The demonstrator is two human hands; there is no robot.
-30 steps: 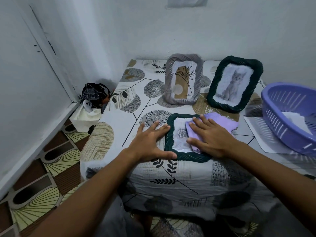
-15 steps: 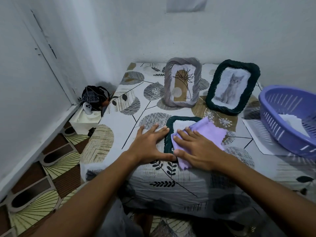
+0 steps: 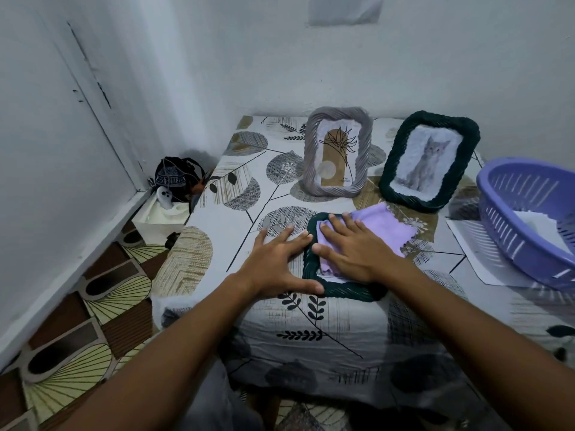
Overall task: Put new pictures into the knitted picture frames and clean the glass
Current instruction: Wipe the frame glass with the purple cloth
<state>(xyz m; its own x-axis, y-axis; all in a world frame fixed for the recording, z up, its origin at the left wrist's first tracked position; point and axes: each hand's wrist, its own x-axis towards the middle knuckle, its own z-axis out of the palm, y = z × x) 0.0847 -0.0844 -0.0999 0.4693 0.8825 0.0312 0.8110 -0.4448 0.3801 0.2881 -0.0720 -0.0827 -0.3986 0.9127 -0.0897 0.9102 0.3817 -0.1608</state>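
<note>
Head view: my right hand [image 3: 357, 250] lies flat, fingers straight and spread, pressing the purple cloth [image 3: 382, 230] onto the glass of the small dark green frame [image 3: 342, 289], which lies face up at the near edge of the table [image 3: 217, 244]. Over the last second the cloth has travelled from the glass's right side to its left. My left hand [image 3: 277, 265] stays flat, fingers wide, bracing the frame's left rim. Judgement: wiping is mid-pass; the grey frame [image 3: 337, 150] and cat frame [image 3: 427, 164] stand finished behind.
</note>
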